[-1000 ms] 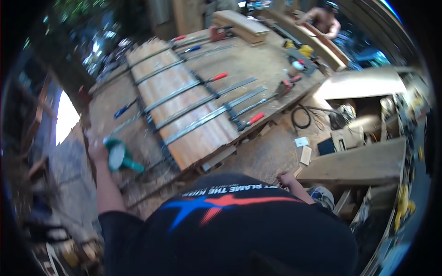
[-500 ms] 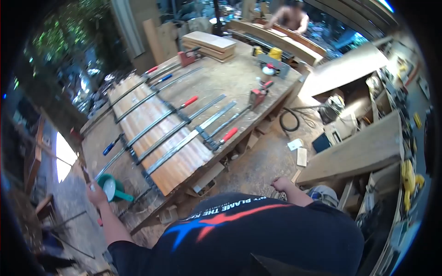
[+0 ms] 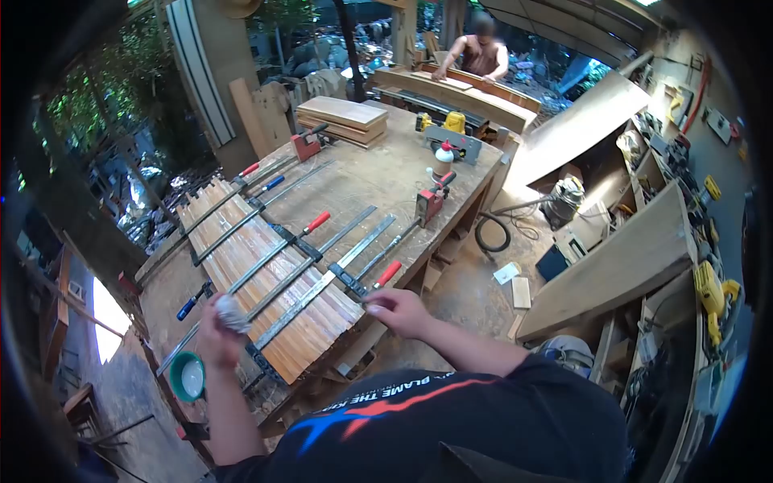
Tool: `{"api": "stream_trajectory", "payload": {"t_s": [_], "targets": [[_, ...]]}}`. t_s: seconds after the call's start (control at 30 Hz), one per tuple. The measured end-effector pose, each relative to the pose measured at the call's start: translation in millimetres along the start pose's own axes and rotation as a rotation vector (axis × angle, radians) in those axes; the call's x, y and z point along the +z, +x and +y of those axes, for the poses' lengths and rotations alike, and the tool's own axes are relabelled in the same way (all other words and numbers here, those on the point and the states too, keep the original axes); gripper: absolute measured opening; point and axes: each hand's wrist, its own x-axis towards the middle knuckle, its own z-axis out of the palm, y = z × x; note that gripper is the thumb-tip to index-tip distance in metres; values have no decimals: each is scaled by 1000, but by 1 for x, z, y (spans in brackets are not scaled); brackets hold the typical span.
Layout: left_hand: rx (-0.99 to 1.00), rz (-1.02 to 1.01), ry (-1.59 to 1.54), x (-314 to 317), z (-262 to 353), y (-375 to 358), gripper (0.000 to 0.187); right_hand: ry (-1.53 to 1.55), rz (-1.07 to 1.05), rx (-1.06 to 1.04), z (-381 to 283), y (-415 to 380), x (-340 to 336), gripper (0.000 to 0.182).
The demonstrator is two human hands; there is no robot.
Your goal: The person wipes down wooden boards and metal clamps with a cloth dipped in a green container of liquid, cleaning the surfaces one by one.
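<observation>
My left hand (image 3: 216, 342) is raised over the near left side of the bench, closed around a wadded whitish rag (image 3: 232, 314). Just below and left of it sits a green pot (image 3: 188, 377) with white contents. A panel of glued wood strips (image 3: 266, 278) lies across the bench corner under several bar clamps (image 3: 302, 306). At the panel's near right edge is my right hand (image 3: 398, 312), empty, with thumb and fingers apart. Its fingertips are right by the end of the nearest clamp, below that clamp's red handle (image 3: 388, 274).
Stacked boards (image 3: 342, 117), a glue bottle (image 3: 443, 158) and red clamp heads (image 3: 429, 205) stand on the workbench (image 3: 362, 173). Another person (image 3: 481, 56) works at a long timber piece behind. Shelves with yellow power tools (image 3: 713, 298) line the right; a hose (image 3: 493, 232) lies on the floor.
My left hand has risen from beside the green pot toward the panel, the rag now plainly visible in it. My right hand has come from my side up to the panel's edge.
</observation>
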Motion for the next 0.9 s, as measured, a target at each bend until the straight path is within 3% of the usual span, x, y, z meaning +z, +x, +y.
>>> {"api": "stream_trajectory", "payload": {"t_s": [0.13, 0.23, 0.27, 0.37, 0.43, 0.47, 0.57, 0.63, 0.67, 0.77, 0.9], "targets": [[-55, -296, 41, 76, -42, -25, 40, 433, -345, 74, -65, 45, 73, 55], [-125, -305, 30, 45, -53, -21, 47, 383, -387, 75, -78, 62, 116, 57], [-82, -308, 128, 23, -50, -12, 55, 344, -383, 129, -83, 65, 124, 52], [-257, -274, 460, -24, 0, -6, 65, 266, -445, 253, -72, 79, 151, 39], [-284, -376, 379, -61, -1, 0, 78, 313, -549, 256, -79, 94, 160, 38], [-382, -408, 380, -73, 11, 1, 76, 173, -580, 221, -89, 100, 167, 41], [-578, -513, 308, -100, 27, 10, 63, 180, -555, -3, -95, 116, 189, 39], [-711, -541, 278, -125, 21, 23, 54, 139, -503, 17, -112, 123, 193, 39], [-726, -576, 308, -135, 22, 34, 37, 63, -503, 1, -113, 126, 197, 40], [-497, -400, 522, -136, 19, 43, 25, 18, -547, 26, -118, 136, 199, 52], [-203, -387, 198, -125, 25, 46, 34, 366, -477, -34, -85, 161, 209, 81]]}}
